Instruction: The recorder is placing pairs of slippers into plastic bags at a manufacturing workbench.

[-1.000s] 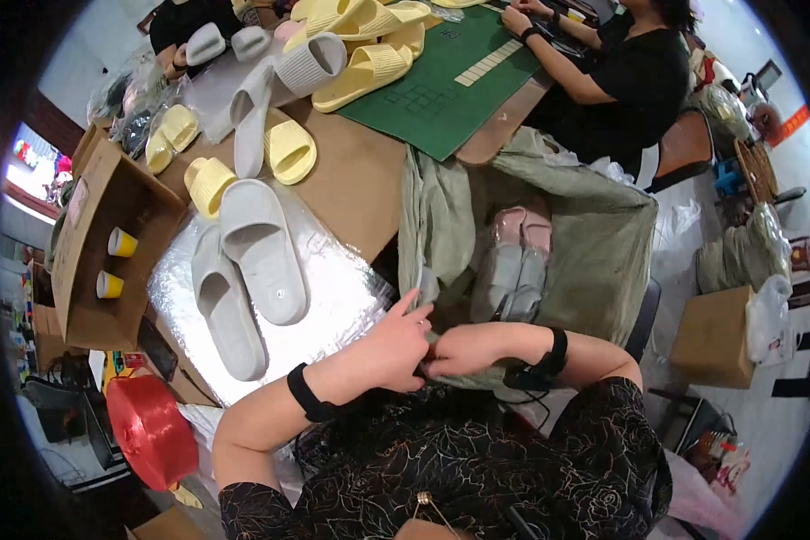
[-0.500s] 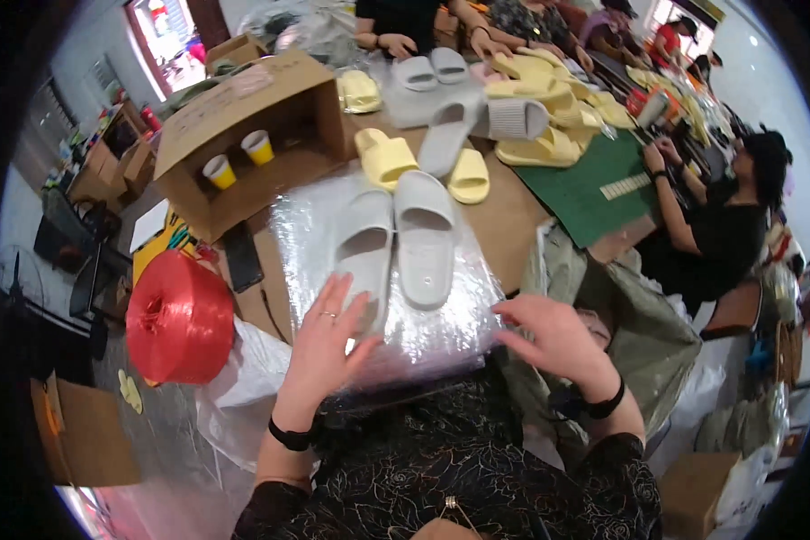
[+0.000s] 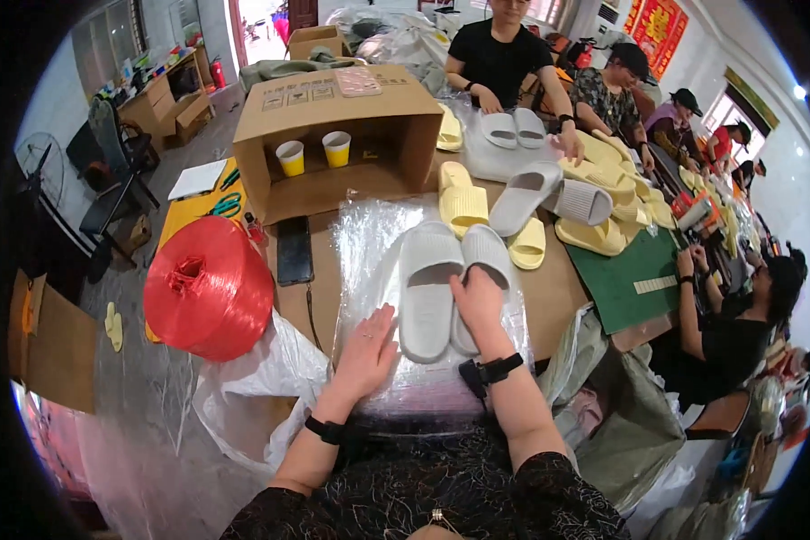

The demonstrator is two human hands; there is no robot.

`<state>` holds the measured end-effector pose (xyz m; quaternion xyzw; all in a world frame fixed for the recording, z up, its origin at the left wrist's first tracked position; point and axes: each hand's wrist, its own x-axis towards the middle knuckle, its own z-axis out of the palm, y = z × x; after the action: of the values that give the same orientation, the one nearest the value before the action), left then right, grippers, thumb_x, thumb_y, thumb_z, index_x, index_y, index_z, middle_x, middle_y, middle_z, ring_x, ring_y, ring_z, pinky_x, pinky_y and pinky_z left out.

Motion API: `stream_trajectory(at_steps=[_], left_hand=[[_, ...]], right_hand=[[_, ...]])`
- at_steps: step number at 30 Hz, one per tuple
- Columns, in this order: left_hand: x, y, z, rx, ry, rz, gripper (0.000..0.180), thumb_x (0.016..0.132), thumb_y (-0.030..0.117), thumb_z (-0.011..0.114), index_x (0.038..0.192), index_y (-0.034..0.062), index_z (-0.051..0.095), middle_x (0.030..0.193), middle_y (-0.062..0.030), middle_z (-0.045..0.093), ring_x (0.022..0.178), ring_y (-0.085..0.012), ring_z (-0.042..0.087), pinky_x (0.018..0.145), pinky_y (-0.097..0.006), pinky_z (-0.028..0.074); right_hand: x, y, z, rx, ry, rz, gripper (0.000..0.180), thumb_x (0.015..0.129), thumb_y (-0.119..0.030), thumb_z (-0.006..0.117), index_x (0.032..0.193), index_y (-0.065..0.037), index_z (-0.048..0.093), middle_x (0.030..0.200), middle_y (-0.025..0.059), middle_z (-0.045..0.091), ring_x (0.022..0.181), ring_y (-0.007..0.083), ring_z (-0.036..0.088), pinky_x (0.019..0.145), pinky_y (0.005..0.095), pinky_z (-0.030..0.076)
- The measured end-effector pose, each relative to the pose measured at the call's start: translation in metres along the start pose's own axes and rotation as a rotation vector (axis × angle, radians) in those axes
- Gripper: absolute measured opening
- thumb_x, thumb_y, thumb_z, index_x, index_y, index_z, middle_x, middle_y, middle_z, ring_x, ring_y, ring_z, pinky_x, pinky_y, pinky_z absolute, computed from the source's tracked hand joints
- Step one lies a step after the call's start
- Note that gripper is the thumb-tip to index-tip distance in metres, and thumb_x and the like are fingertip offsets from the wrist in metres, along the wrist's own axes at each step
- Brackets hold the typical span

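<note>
A pair of grey slide slippers lies side by side, toes away from me, on a stack of clear plastic bags [image 3: 355, 247]. My right hand [image 3: 481, 310] is closed on the right grey slipper [image 3: 484, 249], its thumb on the inner side and its fingers over the footbed, hiding much of it. The left grey slipper [image 3: 426, 319] lies beside it, untouched by that hand. Flat on the bags to its left rests my left hand [image 3: 367, 351], fingers stretched out and holding nothing.
An open cardboard box [image 3: 342, 184] with two yellow-and-white cups stands at the back left, beside a phone [image 3: 294, 250] and a red twine roll [image 3: 209, 288]. Yellow slippers [image 3: 594, 236] and loose grey ones lie beyond, near a green mat [image 3: 625, 279]. Co-workers sit or stand behind.
My right hand has moved from the bags' right edge onto the right grey slipper. My left hand has come off the left slipper onto the bags. The view has shifted.
</note>
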<state>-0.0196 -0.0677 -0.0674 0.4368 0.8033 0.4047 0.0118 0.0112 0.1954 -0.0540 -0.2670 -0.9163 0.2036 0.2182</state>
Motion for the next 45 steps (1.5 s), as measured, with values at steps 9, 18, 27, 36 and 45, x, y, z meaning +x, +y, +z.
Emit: stream_trajectory(at_steps=[9,18,27,36,45], left_hand=[[-0.006,0.0,0.009,0.193,0.042,-0.018,0.046,0.093,0.016,0.054,0.137,0.0037,0.056,0.148,-0.022,0.049,0.137,-0.0409,0.044,0.115,-0.053,0.033],[-0.004,0.003,0.008,0.231,-0.022,0.01,0.057,0.094,0.031,0.059,0.142,0.0024,0.051,0.153,-0.0238,0.042,0.142,-0.0416,0.038,0.117,-0.053,0.03],[0.015,0.043,0.017,0.47,-0.234,-0.174,0.095,0.089,0.065,0.059,0.149,-0.0055,0.037,0.156,-0.0329,0.029,0.149,-0.0439,0.025,0.121,-0.051,0.022],[0.016,0.06,-0.006,0.318,-0.419,0.186,0.089,0.076,0.055,0.078,0.149,0.0161,0.046,0.162,-0.0152,0.03,0.15,-0.0415,0.024,0.121,-0.052,0.024],[-0.014,0.049,-0.029,-0.296,-0.458,-0.012,0.037,0.102,0.025,0.053,0.135,0.0114,0.063,0.148,-0.016,0.052,0.139,-0.036,0.046,0.117,-0.047,0.032]], right_hand=[[-0.053,0.023,-0.061,0.057,0.014,0.09,0.039,0.088,-0.037,0.072,0.084,-0.001,0.056,0.076,0.0166,0.061,0.071,0.0395,0.061,0.066,0.0494,0.049],[-0.057,0.03,-0.054,0.241,0.04,0.102,0.024,0.09,-0.019,0.067,0.084,0.003,0.059,0.067,0.012,0.057,0.062,0.0281,0.057,0.062,0.0405,0.046],[-0.114,0.086,-0.108,0.697,0.474,0.206,0.024,0.096,-0.008,0.059,0.114,0.006,0.062,0.109,0.0074,0.066,0.1,0.0152,0.059,0.089,0.0299,0.047],[-0.163,0.099,-0.163,0.919,0.445,0.182,0.026,0.1,-0.004,0.056,0.123,0.007,0.058,0.116,0.0073,0.065,0.104,0.0135,0.06,0.091,0.0281,0.046],[-0.161,0.093,-0.136,0.947,0.381,0.21,0.027,0.097,-0.003,0.06,0.122,0.007,0.059,0.114,0.0071,0.066,0.104,0.0138,0.06,0.092,0.0283,0.046]])
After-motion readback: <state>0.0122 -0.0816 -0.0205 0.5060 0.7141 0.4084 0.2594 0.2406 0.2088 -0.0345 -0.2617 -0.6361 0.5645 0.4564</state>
